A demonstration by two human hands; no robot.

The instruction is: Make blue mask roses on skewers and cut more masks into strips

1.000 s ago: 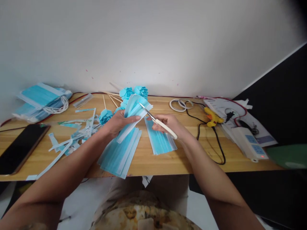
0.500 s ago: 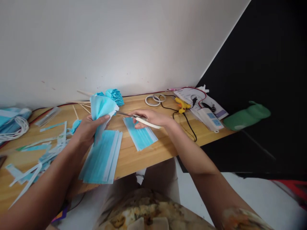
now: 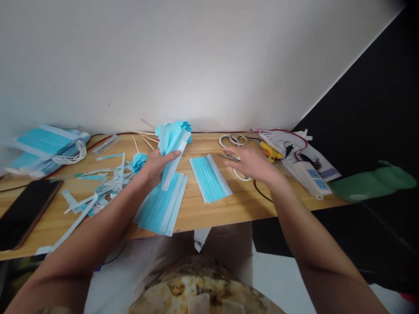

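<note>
My left hand (image 3: 155, 165) pinches a folded piece of blue-and-white face mask fabric (image 3: 173, 146) upright above the table. Below it lies a stack of flat blue mask pieces (image 3: 162, 205) at the front edge. My right hand (image 3: 250, 161) is low over the table with the scissors (image 3: 241, 175), their blades pointing left between thumb and fingers. Part of the scissors is hidden under the palm. A second stack of mask pieces (image 3: 211, 179) lies between my hands. Behind the fabric are crinkled blue paper-like flowers (image 3: 185, 126), and another blue flower (image 3: 139, 162) sits left.
Cut strips (image 3: 104, 187) and a dark phone (image 3: 28, 213) lie left, near bagged masks (image 3: 46, 144) and a white cord coil (image 3: 73, 153). At right are white rings (image 3: 225, 140), a yellow glue gun (image 3: 271, 152), papers, a power strip (image 3: 312, 179) and a green bottle-shaped item (image 3: 373, 183).
My right hand has carried the scissors away from the fabric, rightward and down towards the table. The fabric in my left hand is now folded narrower. The view has turned left.
</note>
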